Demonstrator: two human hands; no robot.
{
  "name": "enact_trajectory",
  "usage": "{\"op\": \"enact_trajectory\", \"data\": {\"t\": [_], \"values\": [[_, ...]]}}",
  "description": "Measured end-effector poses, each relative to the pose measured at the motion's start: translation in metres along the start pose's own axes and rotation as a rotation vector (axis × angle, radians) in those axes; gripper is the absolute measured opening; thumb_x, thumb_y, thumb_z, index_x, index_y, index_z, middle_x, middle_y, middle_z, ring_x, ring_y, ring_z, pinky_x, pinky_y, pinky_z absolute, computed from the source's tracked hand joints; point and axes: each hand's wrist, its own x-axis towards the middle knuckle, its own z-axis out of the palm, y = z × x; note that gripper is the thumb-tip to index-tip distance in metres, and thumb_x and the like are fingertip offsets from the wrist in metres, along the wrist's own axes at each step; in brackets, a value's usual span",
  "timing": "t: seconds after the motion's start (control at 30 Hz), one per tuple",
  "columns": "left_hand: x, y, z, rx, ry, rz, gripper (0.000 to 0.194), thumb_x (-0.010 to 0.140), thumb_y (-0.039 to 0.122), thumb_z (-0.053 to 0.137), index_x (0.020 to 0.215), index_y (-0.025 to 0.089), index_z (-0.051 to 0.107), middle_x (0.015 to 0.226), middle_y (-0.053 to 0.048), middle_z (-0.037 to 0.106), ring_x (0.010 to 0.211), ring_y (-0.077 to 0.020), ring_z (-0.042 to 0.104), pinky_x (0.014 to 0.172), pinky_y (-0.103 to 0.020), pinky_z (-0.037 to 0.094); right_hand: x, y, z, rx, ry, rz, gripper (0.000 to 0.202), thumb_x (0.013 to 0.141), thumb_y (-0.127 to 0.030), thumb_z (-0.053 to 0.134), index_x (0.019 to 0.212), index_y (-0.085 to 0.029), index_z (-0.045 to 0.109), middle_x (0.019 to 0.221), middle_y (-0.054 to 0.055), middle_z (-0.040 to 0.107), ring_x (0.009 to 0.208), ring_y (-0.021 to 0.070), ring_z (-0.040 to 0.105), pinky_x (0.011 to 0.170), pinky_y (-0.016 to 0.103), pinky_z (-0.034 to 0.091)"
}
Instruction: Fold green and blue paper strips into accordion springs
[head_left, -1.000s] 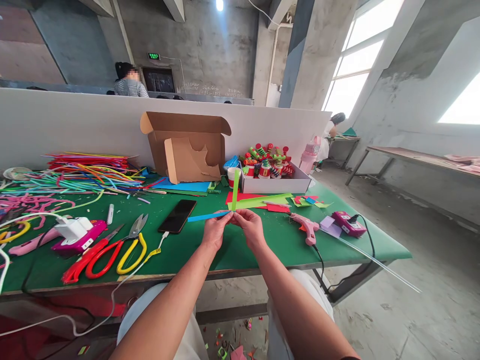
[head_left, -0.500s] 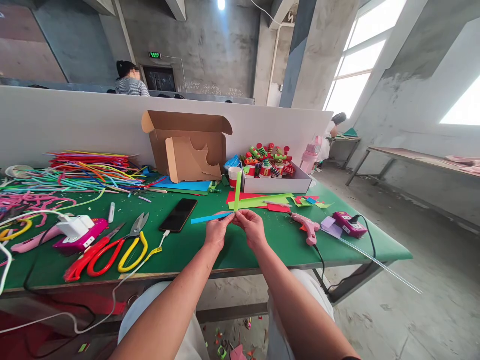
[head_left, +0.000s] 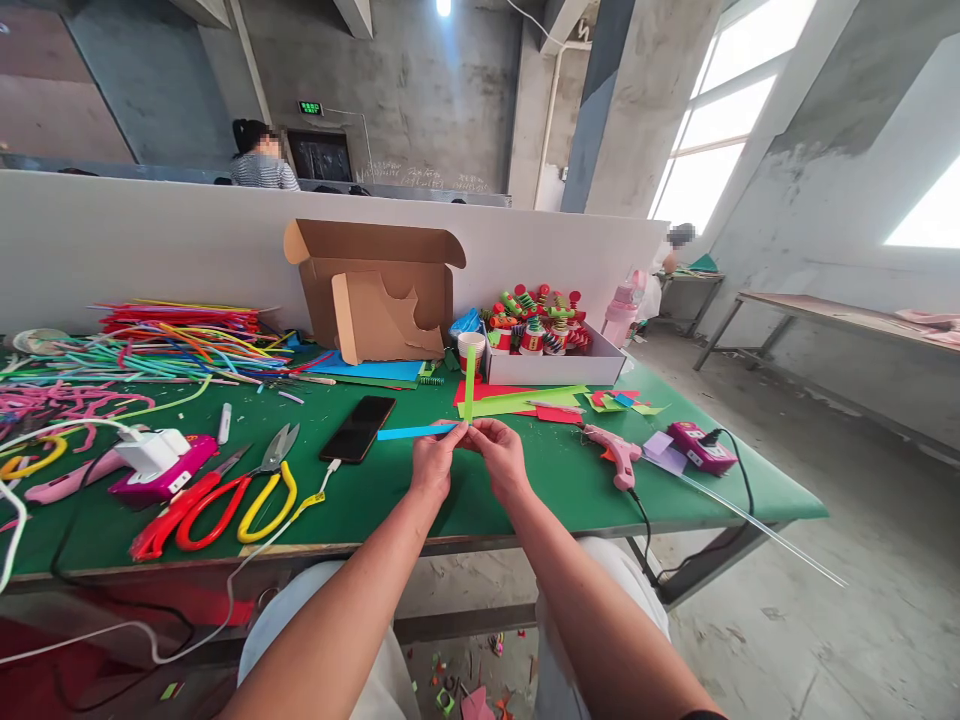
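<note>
A blue paper strip (head_left: 409,433) points left and a light green strip (head_left: 470,385) stands upright; their ends meet at my fingertips, at a right angle. My left hand (head_left: 435,462) pinches the joined ends from the left. Close against it, my right hand (head_left: 501,455) has its thumb and fingers closed on the same corner. The fingers hide exactly how the strips overlap. Both hands are just above the green table (head_left: 465,510), right of a black phone (head_left: 358,429).
Scissors (head_left: 274,470) and a pink power strip (head_left: 165,475) are at left. A pink glue gun (head_left: 616,452) lies at right. Behind are paper sheets (head_left: 525,400), a box (head_left: 555,371) of paper figures, cardboard (head_left: 382,310) and colourful pipe cleaners (head_left: 180,345). Two people are farther away.
The green strip has tilted slightly left and shifted left. The blue strip now lies more level, its free end a little higher. Both hands keep their grip.
</note>
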Motion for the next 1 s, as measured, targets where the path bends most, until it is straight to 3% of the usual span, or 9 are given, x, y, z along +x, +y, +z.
{"op": "enact_trajectory", "data": {"t": [0.23,0.43,0.57,0.7,0.8,1.0], "values": [[-0.001,0.004,0.004,-0.077,-0.059,-0.081,0.041,0.049,0.048,0.085,0.061,0.015,0.065,0.057,-0.003,0.065,0.063,-0.0193,0.064,0.069,-0.034,0.048,0.004,-0.003,-0.005,0.108,0.007,0.058,0.027,0.052,-0.031,0.084,0.067,-0.018,0.066,0.061,-0.002,0.065,0.056,0.0115,0.060,0.068,0.028,0.053],[-0.003,0.006,0.004,-0.024,-0.082,-0.035,0.038,0.049,0.044,0.085,0.064,0.016,0.065,0.063,-0.002,0.067,0.063,-0.0145,0.060,0.071,-0.031,0.047,0.004,-0.001,-0.006,0.202,0.024,0.100,0.030,0.049,-0.030,0.087,0.068,-0.018,0.067,0.066,0.000,0.067,0.062,0.0129,0.064,0.070,0.028,0.055],[0.000,0.007,-0.001,0.052,-0.063,-0.023,0.036,0.049,0.044,0.083,0.064,0.016,0.067,0.063,-0.002,0.065,0.061,-0.0134,0.056,0.065,-0.028,0.044,0.003,-0.005,-0.007,0.162,0.005,0.151,0.031,0.048,-0.029,0.088,0.067,-0.017,0.067,0.063,-0.002,0.066,0.058,0.0104,0.061,0.065,0.025,0.054],[0.003,0.014,-0.004,0.192,-0.124,0.001,0.032,0.052,0.044,0.082,0.063,0.017,0.069,0.060,-0.001,0.064,0.058,-0.0129,0.052,0.058,-0.026,0.039,0.006,-0.013,-0.012,0.074,-0.036,0.172,0.028,0.051,-0.032,0.086,0.066,-0.017,0.068,0.057,-0.004,0.061,0.052,0.0079,0.056,0.065,0.025,0.053],[0.003,0.019,-0.004,0.269,-0.166,0.034,0.030,0.051,0.041,0.083,0.059,0.017,0.068,0.058,-0.001,0.063,0.057,-0.0130,0.051,0.059,-0.026,0.039,0.008,-0.017,-0.016,-0.018,-0.070,0.156,0.027,0.050,-0.032,0.086,0.061,-0.016,0.067,0.056,-0.003,0.062,0.052,0.0094,0.058,0.065,0.027,0.053],[0.002,0.018,-0.003,0.217,-0.121,-0.022,0.038,0.048,0.049,0.083,0.064,0.017,0.070,0.063,-0.002,0.066,0.060,-0.0140,0.053,0.060,-0.027,0.040,0.007,-0.013,-0.015,0.013,-0.036,0.148,0.029,0.047,-0.031,0.087,0.064,-0.015,0.070,0.061,0.002,0.070,0.059,0.0151,0.065,0.071,0.031,0.055]]}}
